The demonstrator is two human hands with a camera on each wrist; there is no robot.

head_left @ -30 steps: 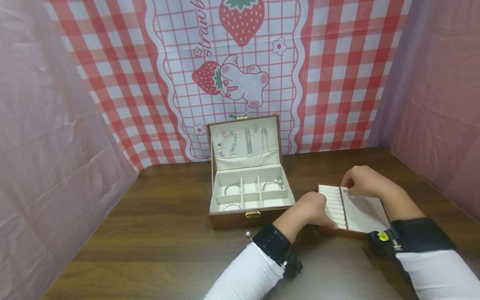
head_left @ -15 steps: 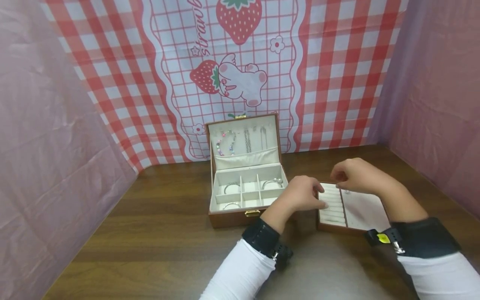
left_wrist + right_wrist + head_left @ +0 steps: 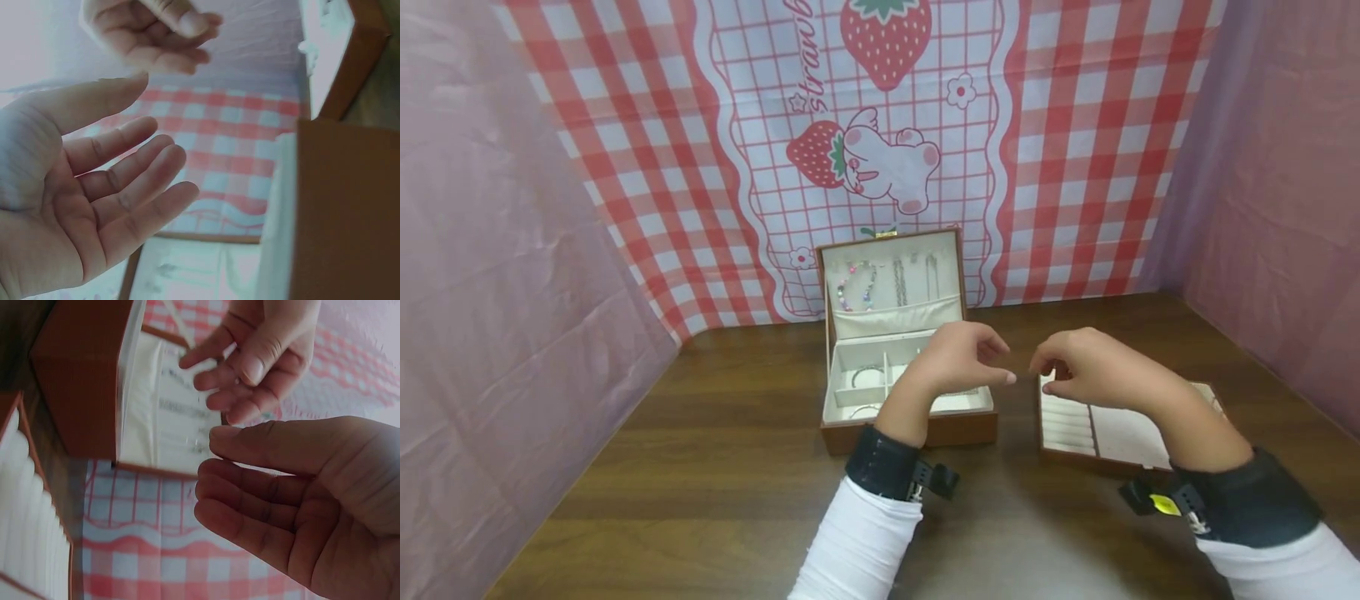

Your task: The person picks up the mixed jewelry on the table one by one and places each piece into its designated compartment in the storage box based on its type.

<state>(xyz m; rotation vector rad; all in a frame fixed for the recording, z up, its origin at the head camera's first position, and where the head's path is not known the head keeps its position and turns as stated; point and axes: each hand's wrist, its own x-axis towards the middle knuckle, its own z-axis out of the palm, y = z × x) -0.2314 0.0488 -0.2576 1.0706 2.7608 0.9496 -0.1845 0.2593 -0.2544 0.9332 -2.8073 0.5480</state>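
Note:
My left hand (image 3: 951, 358) hovers over the right part of an open brown jewelry box (image 3: 906, 431). In the left wrist view the left palm (image 3: 44, 206) shows with fingers spread and nothing held. My right hand (image 3: 1097, 367) hangs above the back left of a jewelry tray (image 3: 1131, 429) with ring rolls (image 3: 1067, 425) and a flat pale section. Its fingers bend loosely, and I see nothing between thumb and fingers in the right wrist view. The two hands face each other, apart. Bracelets (image 3: 867, 377) lie in the box's compartments; the left hand hides some of these.
The raised lid (image 3: 898, 283) carries a beaded bracelet (image 3: 842, 292) and silver chains (image 3: 900, 283). Behind stands a red-and-white checked cloth (image 3: 1075, 167) with strawberries. Pink drapes (image 3: 1270, 208) flank the brown wooden table (image 3: 715, 467).
The left hand has left the tray's front left and moved left over the box. The right hand has come up and left from the tray's flat section.

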